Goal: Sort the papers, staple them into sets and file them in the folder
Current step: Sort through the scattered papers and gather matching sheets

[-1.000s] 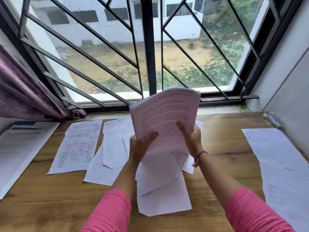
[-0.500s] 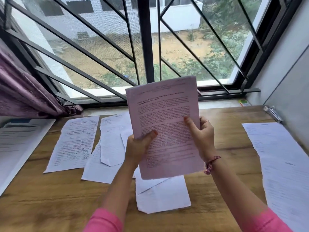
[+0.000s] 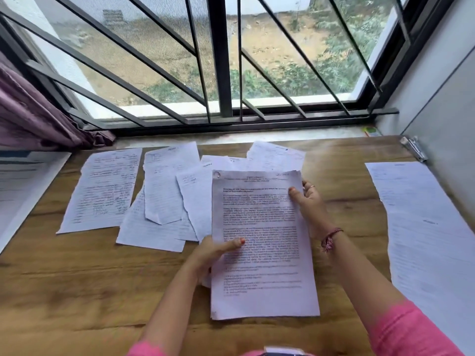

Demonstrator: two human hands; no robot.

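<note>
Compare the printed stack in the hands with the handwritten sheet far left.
The printed stack is several typed pages; the handwritten sheet is a single page of script. The stack is gripped by the left hand and right hand; the sheet lies untouched on the table. Both are white paper.

There is one view only, from the camera on my head. It looks forward and steeply down over my arms onto the bench (image 3: 77,278), close enough that my sleeves fill the bottom edge. It faces the window (image 3: 221,60) across the bench's far side. The wide lens bends the edges.
</note>
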